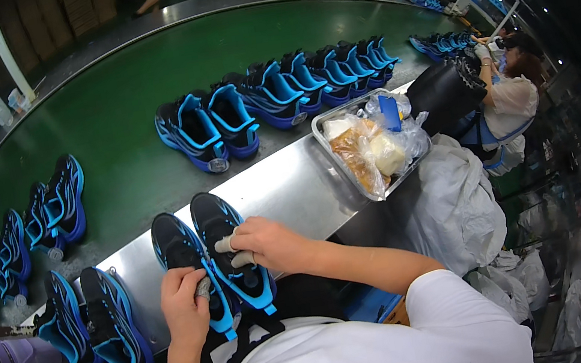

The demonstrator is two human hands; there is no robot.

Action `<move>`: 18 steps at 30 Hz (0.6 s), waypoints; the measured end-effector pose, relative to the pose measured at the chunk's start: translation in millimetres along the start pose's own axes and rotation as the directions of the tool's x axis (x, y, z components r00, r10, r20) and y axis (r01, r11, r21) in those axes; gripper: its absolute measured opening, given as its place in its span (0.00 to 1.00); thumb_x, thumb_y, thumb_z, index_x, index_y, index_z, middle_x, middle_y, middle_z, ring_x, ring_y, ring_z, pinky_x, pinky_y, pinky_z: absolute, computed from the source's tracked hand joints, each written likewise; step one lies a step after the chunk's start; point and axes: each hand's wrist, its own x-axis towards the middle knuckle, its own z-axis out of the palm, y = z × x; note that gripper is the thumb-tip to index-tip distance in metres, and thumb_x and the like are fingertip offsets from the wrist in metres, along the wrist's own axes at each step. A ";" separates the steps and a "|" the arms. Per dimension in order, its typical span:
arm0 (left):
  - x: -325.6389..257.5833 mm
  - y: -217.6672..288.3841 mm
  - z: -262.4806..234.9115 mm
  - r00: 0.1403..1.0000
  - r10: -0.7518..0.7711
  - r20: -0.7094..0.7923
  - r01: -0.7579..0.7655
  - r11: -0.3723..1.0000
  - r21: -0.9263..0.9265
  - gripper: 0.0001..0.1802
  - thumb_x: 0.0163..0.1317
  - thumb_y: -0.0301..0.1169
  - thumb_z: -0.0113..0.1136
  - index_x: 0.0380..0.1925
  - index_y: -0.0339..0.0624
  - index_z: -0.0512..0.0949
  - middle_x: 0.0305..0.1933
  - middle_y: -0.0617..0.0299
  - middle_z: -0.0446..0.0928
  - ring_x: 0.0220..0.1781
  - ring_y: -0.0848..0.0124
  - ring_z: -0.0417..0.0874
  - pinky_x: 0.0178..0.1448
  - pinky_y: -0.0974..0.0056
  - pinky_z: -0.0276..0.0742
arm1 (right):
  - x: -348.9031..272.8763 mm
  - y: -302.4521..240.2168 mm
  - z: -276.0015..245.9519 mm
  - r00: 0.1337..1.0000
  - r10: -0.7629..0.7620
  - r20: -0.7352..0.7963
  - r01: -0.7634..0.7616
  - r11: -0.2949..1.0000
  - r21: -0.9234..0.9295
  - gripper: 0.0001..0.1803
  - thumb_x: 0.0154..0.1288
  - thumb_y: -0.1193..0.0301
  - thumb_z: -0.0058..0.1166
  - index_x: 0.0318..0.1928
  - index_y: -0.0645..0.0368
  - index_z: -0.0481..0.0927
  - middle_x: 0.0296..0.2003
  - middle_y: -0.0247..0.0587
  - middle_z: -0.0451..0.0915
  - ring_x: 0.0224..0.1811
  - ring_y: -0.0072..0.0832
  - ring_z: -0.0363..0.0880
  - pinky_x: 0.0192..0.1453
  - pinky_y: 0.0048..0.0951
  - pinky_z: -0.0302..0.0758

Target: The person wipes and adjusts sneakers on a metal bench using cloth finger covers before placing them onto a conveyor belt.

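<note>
A pair of black-and-blue sneakers lies on the metal ledge in front of me, toes pointing away. My left hand (185, 303) is closed at the opening of the left sneaker (176, 244), thumb and fingers pinched together on its upper. On the right sneaker (215, 215), my right hand (264, 244) presses curled fingers onto the lace area; pale covers wrap some fingertips. A similar wrap shows on a left finger. What exactly lies between the fingertips is hidden. Just left stands another sneaker pair (116, 315), its heels toward me.
A green conveyor belt (115, 80) runs beyond the metal ledge (284, 190), carrying a row of sneakers (284, 91). At right sit a metal tray (376, 194) of bagged pieces and white sacks (454, 209). A purple bottle (29, 354) lies far left. A co-worker (510, 101) works farther right.
</note>
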 end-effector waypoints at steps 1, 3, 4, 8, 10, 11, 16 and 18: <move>2.9 -0.7 -1.8 0.992 0.121 0.022 -0.121 0.992 0.034 0.16 0.46 0.14 0.57 0.37 0.36 0.80 0.44 0.50 0.77 0.46 0.50 0.79 0.52 0.57 0.75 | 2.1 1.4 2.1 1.000 -0.020 0.001 0.020 0.999 -0.041 0.20 0.54 0.70 0.67 0.50 0.55 0.84 0.32 0.39 0.80 0.39 0.39 0.77 0.48 0.38 0.75; 7.2 -4.4 -7.9 0.977 0.202 0.064 -0.205 0.977 0.054 0.17 0.46 0.14 0.56 0.38 0.37 0.81 0.44 0.49 0.79 0.48 0.50 0.80 0.53 0.58 0.76 | 10.1 0.7 -12.0 0.998 0.012 0.068 -0.016 0.998 0.056 0.15 0.56 0.67 0.64 0.46 0.54 0.85 0.35 0.40 0.81 0.42 0.40 0.79 0.50 0.38 0.75; 6.9 -6.7 -7.5 0.982 0.179 0.062 -0.181 0.983 0.021 0.18 0.46 0.14 0.56 0.39 0.38 0.82 0.45 0.50 0.79 0.49 0.51 0.80 0.54 0.57 0.75 | 10.2 3.3 -13.3 0.998 -0.008 0.069 -0.002 0.988 0.154 0.12 0.57 0.65 0.62 0.42 0.53 0.85 0.33 0.40 0.81 0.41 0.41 0.79 0.48 0.40 0.76; 2.2 -2.4 4.5 0.981 0.195 -0.016 -0.194 0.979 0.065 0.20 0.45 0.14 0.55 0.40 0.39 0.82 0.46 0.50 0.79 0.51 0.51 0.79 0.56 0.57 0.75 | 1.0 5.4 -0.2 0.999 -0.041 0.034 0.042 0.999 -0.026 0.10 0.55 0.73 0.62 0.39 0.54 0.85 0.34 0.39 0.80 0.39 0.41 0.78 0.45 0.38 0.77; 1.2 -2.6 3.5 0.980 0.197 -0.033 -0.195 0.978 0.070 0.21 0.44 0.14 0.55 0.41 0.39 0.82 0.47 0.51 0.79 0.51 0.51 0.78 0.56 0.56 0.75 | 0.9 -12.2 1.6 0.996 -0.085 -0.018 0.083 0.992 -0.094 0.09 0.54 0.74 0.62 0.38 0.55 0.85 0.33 0.39 0.79 0.38 0.40 0.78 0.43 0.37 0.77; 4.1 -3.1 3.3 0.984 0.175 -0.034 -0.173 0.984 0.051 0.21 0.45 0.14 0.54 0.41 0.39 0.82 0.47 0.51 0.79 0.51 0.51 0.79 0.56 0.56 0.75 | 1.6 -3.1 7.5 0.990 -0.121 -0.079 0.110 0.985 -0.130 0.10 0.54 0.75 0.62 0.39 0.55 0.85 0.32 0.38 0.78 0.37 0.39 0.78 0.43 0.36 0.77; 4.2 -8.6 7.6 0.968 0.218 -0.122 -0.206 0.974 0.098 0.21 0.46 0.14 0.55 0.41 0.40 0.82 0.47 0.53 0.79 0.51 0.53 0.78 0.55 0.58 0.75 | 0.2 -6.5 20.5 0.975 -0.170 -0.142 0.129 0.957 -0.258 0.15 0.52 0.73 0.65 0.42 0.53 0.86 0.37 0.36 0.82 0.37 0.37 0.78 0.42 0.34 0.76; -1.8 -13.6 10.5 0.967 0.211 -0.142 -0.202 0.976 0.078 0.21 0.46 0.15 0.56 0.42 0.40 0.81 0.48 0.53 0.80 0.50 0.53 0.78 0.55 0.58 0.74 | -3.5 -8.2 22.0 0.966 -0.198 -0.168 0.144 0.947 -0.286 0.15 0.52 0.72 0.65 0.43 0.52 0.86 0.38 0.36 0.82 0.37 0.37 0.78 0.43 0.34 0.76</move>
